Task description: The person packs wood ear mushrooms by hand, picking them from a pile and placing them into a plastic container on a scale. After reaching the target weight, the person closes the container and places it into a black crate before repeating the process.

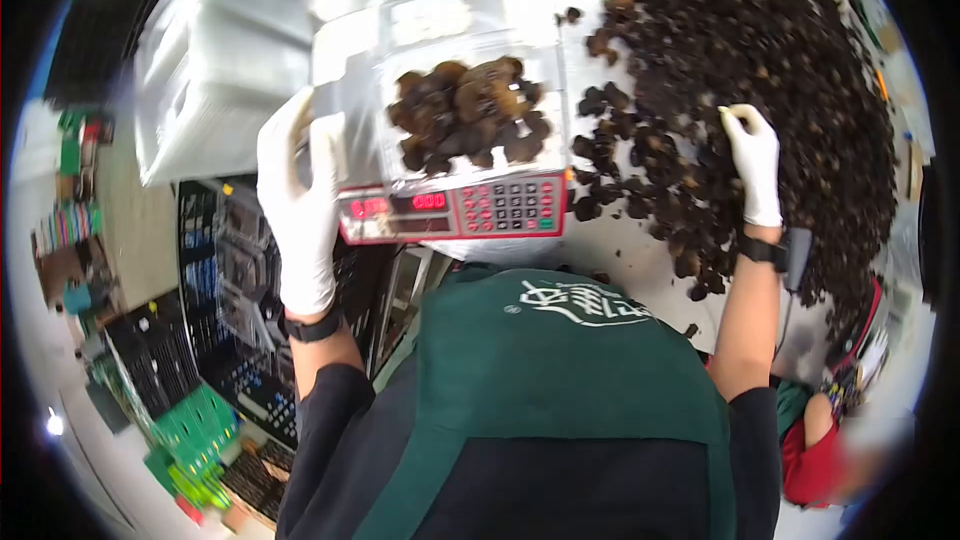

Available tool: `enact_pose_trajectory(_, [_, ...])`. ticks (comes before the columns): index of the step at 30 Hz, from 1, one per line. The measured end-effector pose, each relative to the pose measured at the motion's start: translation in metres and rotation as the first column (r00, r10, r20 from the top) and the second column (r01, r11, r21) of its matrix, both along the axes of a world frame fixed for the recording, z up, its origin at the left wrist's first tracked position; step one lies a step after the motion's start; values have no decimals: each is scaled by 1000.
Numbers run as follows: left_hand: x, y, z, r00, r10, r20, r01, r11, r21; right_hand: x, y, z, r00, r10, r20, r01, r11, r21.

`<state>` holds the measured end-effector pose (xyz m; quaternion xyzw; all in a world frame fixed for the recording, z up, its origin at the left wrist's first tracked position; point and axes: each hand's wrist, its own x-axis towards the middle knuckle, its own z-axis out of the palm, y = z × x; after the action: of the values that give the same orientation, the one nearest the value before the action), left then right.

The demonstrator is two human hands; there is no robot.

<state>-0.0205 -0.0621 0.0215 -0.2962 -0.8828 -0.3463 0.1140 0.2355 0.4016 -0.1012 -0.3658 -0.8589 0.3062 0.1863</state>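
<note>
A red digital scale [455,210] with a lit display and keypad carries a clear plastic tray [385,155]. Brown mushroom-like pieces [470,110] lie in that tray. My left hand [305,175], in a white glove, is at the tray's left edge, its thumb and fingers apart; contact with the tray is unclear. My right hand [752,155], also gloved in white, is over the large dark pile [800,70] of similar pieces on the right. Its thumb and fingertips are pinched together, and what they hold, if anything, is too small to name.
A tall stack of clear plastic trays [225,70] stands at the upper left. Black crates [150,360] and green crates [197,425] are at the lower left. Another person in a red sleeve [808,465] is at the lower right.
</note>
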Motion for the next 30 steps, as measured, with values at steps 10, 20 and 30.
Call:
enact_pose_trajectory(10, [11, -16, -13, 998, 31, 53, -34, 997, 69, -57, -51, 88, 989, 139, -58, -145, 982, -119])
enact_pose_trajectory(20, [24, 25, -15, 984, -176, -34, 177, 983, 39, -186, -224, 110, 495, 775, -392, -807, 577, 123])
enact_pose_trajectory(30, [23, 31, -32, 919, -324, 223, 310, 946, 97, -165, -204, 118, 549, 795, -260, -824, 566, -10])
